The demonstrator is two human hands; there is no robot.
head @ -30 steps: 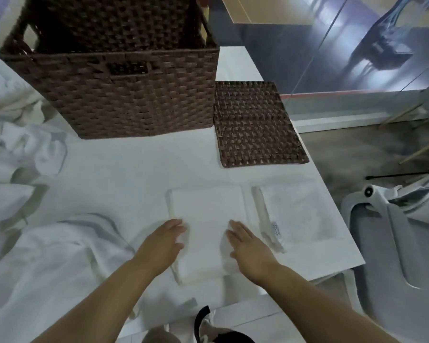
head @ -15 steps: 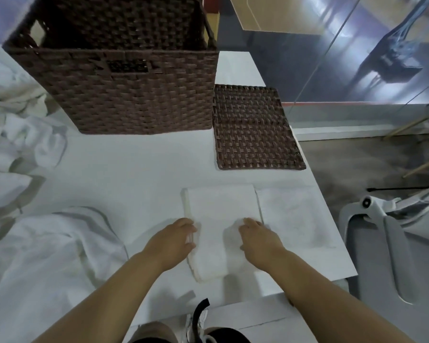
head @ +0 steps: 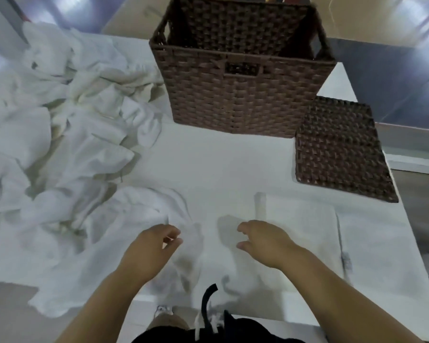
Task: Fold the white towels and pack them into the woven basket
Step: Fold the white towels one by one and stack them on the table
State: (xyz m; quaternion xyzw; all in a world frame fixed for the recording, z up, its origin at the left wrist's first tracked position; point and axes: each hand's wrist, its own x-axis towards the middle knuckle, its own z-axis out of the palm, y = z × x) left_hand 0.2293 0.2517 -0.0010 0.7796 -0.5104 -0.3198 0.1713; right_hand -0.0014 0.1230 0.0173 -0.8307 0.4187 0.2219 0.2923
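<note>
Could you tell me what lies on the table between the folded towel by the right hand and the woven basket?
In the head view, only bare white table lies between the folded towel and the woven basket.

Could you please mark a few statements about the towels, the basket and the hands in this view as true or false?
1. The woven basket stands at the far side of the table. True.
2. The flat woven lid sits on top of the basket. False: it lies on the table to the basket's right.
3. A heap of unfolded towels lies left of the basket. True.
4. The right hand grips the basket handle. False: it holds nothing, near the folded towel.
5. The left hand is by a crumpled towel. True.
</note>
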